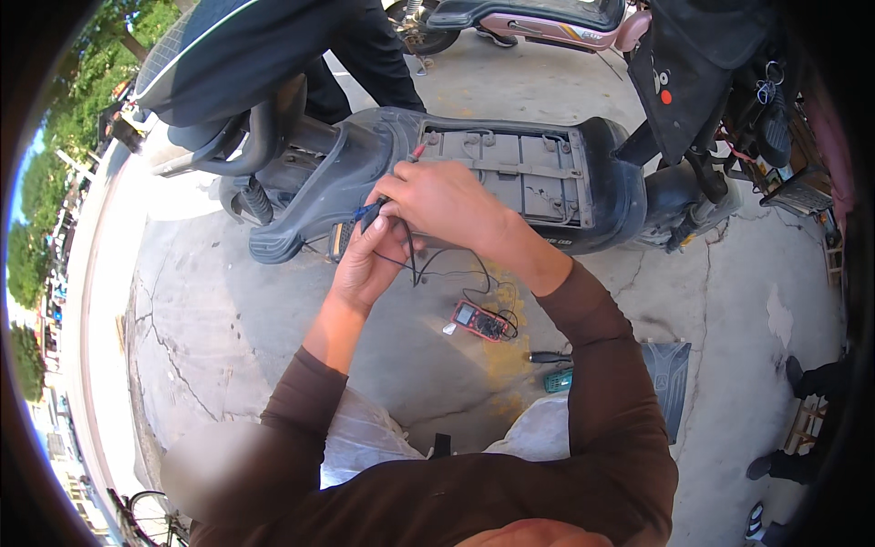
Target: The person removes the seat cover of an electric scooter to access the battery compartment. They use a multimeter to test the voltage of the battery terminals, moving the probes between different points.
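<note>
Both hands meet over the near edge of an electric scooter [319,173] lying across the view. My left hand [365,269], palm up, has its fingers closed around a black connector [371,217] with a blue part. Directly above it, my right hand [442,196] is closed, and a red-tipped test probe [417,153] sticks out past its knuckles. My right fingertips touch the connector; their exact grip is hidden. Black leads [415,264] hang below the hands toward a red multimeter [480,320] on the ground. In the scooter's uncovered compartment, grey batteries [510,169] sit under a strap.
A black-handled tool [550,357], a teal tool [558,380] and a dark panel [667,387] lie near my right arm. A person in dark trousers [360,55] stands beyond the scooter. A pink scooter [556,27] is farther back. Another person's legs [820,383] show at right.
</note>
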Demonstrator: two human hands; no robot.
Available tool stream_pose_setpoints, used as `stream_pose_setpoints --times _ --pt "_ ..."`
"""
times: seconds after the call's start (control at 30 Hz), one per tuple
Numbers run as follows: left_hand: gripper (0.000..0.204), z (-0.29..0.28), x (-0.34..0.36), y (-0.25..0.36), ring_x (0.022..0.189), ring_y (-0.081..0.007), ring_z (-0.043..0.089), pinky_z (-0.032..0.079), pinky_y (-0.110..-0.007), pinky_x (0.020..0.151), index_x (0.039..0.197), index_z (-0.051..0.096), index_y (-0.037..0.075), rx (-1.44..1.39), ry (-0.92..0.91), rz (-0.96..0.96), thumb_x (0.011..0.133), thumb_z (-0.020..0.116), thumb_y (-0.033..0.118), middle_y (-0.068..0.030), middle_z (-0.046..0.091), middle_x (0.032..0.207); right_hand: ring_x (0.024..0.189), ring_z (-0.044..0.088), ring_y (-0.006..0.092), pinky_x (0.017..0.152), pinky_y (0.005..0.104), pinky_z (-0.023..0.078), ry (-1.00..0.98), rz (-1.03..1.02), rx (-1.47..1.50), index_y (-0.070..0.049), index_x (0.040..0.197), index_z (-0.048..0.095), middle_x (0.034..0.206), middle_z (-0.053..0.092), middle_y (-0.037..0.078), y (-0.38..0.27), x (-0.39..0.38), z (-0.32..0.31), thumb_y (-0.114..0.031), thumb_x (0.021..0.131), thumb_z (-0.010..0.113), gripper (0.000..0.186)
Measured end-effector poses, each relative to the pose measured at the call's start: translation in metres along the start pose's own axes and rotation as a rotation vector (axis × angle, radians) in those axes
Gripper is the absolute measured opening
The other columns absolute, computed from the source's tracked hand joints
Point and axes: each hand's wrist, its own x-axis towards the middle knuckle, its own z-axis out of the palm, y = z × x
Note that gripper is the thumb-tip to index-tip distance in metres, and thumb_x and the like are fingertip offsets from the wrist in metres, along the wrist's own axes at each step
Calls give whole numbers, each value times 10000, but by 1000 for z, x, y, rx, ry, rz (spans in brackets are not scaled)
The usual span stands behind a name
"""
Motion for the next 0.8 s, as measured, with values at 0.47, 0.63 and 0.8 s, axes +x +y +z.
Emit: stream_pose_setpoints --times 0.47,0.63,0.8 --pt "350 0 -8 4 1188 -236 560 483 -423 963 1264 506 20 143 83 14 976 555 212 -97 566 1263 605 647 293 519 384 496 59 120 25 -91 785 596 644 629 86 -14 9 16 -281 890 614 218" --pt "296 -12 -7 -5 1178 -219 565 495 -441 931 1209 557 33 157 22 -40 1011 476 238 -73 593 1238 682 661 328 608 431 518 -163 185 107 -72 813 626 680 643 111 -10 9 11 -281 913 563 240" --pt "309 -4 -6 -2 1122 -213 595 488 -409 891 1220 551 92 78 116 -51 1000 485 299 -38 620 1207 841 672 311 711 436 524 -242 166 86 -58 880 664 843 673 137 -4 5 13 -251 887 573 213"
